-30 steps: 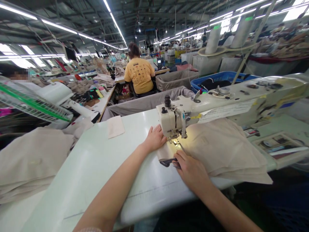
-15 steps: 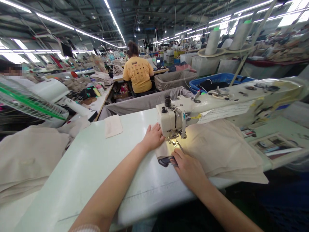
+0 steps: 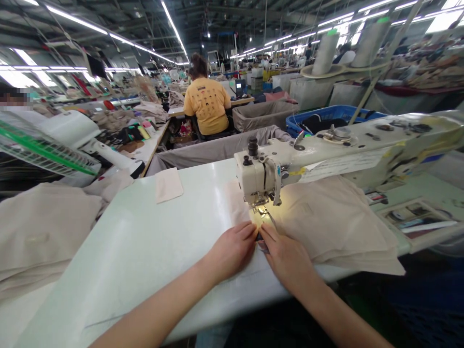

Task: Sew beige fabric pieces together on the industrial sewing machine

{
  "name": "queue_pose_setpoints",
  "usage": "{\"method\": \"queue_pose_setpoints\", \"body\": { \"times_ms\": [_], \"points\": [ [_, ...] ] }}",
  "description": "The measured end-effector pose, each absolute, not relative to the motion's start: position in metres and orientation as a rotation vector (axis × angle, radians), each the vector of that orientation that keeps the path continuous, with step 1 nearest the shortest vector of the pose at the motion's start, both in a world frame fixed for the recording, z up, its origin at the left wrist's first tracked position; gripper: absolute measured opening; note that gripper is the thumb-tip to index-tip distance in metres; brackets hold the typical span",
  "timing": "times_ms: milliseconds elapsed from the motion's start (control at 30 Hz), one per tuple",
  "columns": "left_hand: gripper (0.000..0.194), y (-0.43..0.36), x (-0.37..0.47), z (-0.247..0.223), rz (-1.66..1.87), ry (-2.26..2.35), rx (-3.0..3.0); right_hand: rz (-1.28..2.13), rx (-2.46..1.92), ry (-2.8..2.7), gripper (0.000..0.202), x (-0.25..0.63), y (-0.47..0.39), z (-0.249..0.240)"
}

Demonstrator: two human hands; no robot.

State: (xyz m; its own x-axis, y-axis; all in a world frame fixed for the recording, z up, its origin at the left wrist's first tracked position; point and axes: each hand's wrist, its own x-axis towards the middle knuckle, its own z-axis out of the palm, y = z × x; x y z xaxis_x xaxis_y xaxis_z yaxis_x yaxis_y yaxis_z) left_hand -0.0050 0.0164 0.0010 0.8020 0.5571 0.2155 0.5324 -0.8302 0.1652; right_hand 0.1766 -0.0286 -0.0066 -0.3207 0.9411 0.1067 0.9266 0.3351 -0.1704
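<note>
My left hand [image 3: 234,246] is closed in front of the needle, its fingertips pinching the near edge of a beige fabric piece [image 3: 235,198]. Close beside it, my right hand [image 3: 286,249] is closed too, thumb and fingers pressed on the same edge. A dark item with a shiny part [image 3: 262,244] shows under the right fingers; it is mostly hidden and I cannot tell its kind. Above my fingertips stands the sewing machine head [image 3: 255,179], its lamp lighting the presser foot [image 3: 263,210]. More beige fabric [image 3: 326,222] lies layered right of the needle.
A small beige fabric piece [image 3: 169,185] lies on the pale tabletop [image 3: 174,241]. At far left are a fabric pile [image 3: 39,227] and a fan [image 3: 47,140]. Cloth-lined bins [image 3: 217,147] and a blue basket [image 3: 295,123] stand behind. A person in yellow [image 3: 206,104] sits ahead.
My left hand has come from beside the machine head toward me, to the fabric's near edge beside my right hand. Its spread fingers have closed. The right hand has barely moved.
</note>
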Motion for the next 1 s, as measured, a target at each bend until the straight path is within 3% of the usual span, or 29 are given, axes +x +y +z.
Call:
{"method": "queue_pose_setpoints", "body": {
  "times_ms": [333,1000],
  "points": [
    [0.024,0.058,-0.008,0.009,0.473,0.87,2.87,0.194,-1.794,-2.382,0.033,0.167,-0.004,0.007],
    [0.035,0.06,-0.014,-0.008,0.601,0.959,2.907,0.026,-1.587,-2.216,0.034,0.168,-0.039,-0.032]
  ]
}}
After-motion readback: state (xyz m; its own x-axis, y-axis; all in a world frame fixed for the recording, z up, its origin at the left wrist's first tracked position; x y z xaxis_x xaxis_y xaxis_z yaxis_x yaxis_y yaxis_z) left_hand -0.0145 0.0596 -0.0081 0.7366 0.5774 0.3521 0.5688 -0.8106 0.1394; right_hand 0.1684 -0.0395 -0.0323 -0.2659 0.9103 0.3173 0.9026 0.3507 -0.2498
